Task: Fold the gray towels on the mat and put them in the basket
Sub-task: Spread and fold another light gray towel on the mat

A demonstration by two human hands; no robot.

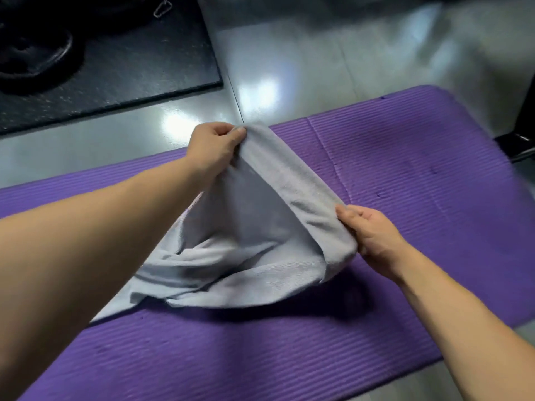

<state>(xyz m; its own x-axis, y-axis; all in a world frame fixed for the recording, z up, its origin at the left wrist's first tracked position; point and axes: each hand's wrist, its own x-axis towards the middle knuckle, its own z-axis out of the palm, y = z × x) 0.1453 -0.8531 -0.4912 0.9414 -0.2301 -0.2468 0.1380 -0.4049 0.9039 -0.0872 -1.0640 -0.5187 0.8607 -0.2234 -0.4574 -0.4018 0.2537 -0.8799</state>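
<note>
A gray towel (249, 227) hangs between my two hands above the purple mat (405, 175). My left hand (214, 146) pinches its far upper corner, raised over the mat's far edge. My right hand (373, 235) grips the near end of the same top edge, lower and to the right. The edge runs taut between them. The towel's lower part lies crumpled on the mat, partly hidden behind my left forearm. No basket is in view.
The purple mat lies across a shiny gray floor (318, 59). A black speckled floor mat (130, 73) with dark round weights (31, 53) sits at the far left. A dark object (521, 140) stands at the right edge.
</note>
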